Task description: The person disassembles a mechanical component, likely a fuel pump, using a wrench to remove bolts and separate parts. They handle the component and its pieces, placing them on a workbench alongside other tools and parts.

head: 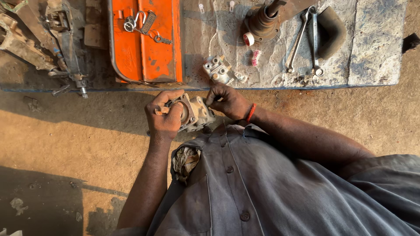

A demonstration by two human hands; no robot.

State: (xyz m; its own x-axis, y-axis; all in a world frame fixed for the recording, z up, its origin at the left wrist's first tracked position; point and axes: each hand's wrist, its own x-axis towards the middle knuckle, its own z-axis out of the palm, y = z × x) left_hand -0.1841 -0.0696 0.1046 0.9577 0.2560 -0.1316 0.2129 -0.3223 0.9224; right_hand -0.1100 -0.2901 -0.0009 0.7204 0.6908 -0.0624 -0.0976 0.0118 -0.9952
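Two bare hands meet just in front of the workbench's (376, 48) near edge, both closed on one cast metal housing (197, 114), a pale, dull-grey block with rounded lugs and a round bore ringed in grimy brown. The left hand (164, 116) wraps around the bore end, fingers curled over the rim, while the right hand (227, 101) pinches the housing's far top corner with bent fingertips; an orange thread band (250, 112) circles that wrist. On the bench, just beyond the hands and near its front edge, lies a second, similar casting (220, 70), silvery and knobbly. The bench top is a rough, stained sheet, mottled grey and white. Toward its left part sits an orange metal toolbox lid (146, 48), scratched and rust-flecked, with a bunch of keys (142, 22) on it. At the far left corner lie rusty, greasy mechanical parts (48, 39). Toward the right rest two slim steel spanners (306, 39), beside a dark curved rubber piece (332, 30) and a brown conical hub (262, 22). Below the bench is dusty tan earth (65, 144).
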